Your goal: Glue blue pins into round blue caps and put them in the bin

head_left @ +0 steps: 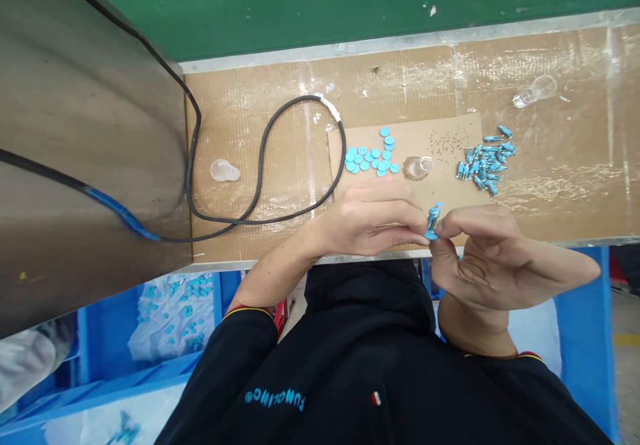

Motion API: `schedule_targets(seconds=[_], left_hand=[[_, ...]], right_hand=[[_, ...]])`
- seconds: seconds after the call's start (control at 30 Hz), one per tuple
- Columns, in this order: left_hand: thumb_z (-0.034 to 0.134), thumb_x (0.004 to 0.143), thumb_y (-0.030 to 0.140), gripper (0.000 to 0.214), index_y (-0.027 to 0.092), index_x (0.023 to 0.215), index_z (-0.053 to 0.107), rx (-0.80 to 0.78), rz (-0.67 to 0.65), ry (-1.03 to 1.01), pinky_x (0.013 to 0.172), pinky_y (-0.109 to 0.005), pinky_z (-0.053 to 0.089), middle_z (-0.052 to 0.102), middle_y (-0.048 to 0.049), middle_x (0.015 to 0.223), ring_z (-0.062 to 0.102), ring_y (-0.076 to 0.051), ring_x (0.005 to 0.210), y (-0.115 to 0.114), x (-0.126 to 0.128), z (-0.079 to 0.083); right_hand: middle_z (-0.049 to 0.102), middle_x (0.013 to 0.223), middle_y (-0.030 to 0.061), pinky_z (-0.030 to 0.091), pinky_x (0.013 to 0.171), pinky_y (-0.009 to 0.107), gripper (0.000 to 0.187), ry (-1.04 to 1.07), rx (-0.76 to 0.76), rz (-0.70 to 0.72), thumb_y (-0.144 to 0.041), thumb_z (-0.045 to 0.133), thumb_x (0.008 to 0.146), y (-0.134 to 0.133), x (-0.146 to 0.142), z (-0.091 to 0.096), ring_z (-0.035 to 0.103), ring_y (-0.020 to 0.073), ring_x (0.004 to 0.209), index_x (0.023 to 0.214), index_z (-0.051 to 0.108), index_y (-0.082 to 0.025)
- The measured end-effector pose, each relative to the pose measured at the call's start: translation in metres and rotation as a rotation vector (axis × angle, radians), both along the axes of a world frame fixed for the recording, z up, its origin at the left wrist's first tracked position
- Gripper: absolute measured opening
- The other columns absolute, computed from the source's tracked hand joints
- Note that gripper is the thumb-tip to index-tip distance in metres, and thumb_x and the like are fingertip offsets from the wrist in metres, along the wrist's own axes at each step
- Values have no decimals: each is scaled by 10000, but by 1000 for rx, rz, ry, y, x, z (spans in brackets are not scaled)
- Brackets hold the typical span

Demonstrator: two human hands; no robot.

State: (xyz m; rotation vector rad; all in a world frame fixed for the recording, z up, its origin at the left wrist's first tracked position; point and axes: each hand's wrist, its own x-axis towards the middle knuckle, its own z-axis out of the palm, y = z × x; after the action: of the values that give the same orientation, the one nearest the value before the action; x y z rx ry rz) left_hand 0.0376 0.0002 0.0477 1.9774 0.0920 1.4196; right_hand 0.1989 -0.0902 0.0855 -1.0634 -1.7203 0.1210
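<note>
Between my two hands, near the table's front edge, is a small blue figurine (434,216) standing upright on a round blue disc base (431,235). My left hand (377,218) pinches it from the left with thumb and fingertips. From the other side, the thumb and forefinger of my right hand (483,252) close on it too. Beyond my hands, loose blue discs (369,154) lie on a cardboard sheet (450,195). A pile of blue figurines (487,160) lies at the sheet's right edge. A small clear cup (418,167) sits between the two groups.
A black cable (263,158) loops over the table's left part, beside a large metal box (100,138). Another clear cup (225,170) lies inside the loop and one (535,92) at back right. Tiny dark bits (450,140) dot the sheet. Blue bins (110,338) stand below.
</note>
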Motion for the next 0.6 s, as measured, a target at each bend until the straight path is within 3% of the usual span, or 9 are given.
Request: schedule_targets(seconds=[0.33,0.6], left_hand=[[788,963,298,178,182,912,665,14,22,-29,655,-202,520,713,31,798,647,-64,662,1,0,1],[771,980,352,198,195,914,671,3,43,3,634,-211,530,736,22,798,665,-74,647,1,-3,3]], right_hand=[[694,739,-45,480,544,301,517,-28,29,-36,46,710,798,2,-1,4,564,103,587,724,288,-245],[694,754,-58,466,540,283,523,-80,2,-48,61,694,828,3,-4,10,598,93,608,753,282,-251]])
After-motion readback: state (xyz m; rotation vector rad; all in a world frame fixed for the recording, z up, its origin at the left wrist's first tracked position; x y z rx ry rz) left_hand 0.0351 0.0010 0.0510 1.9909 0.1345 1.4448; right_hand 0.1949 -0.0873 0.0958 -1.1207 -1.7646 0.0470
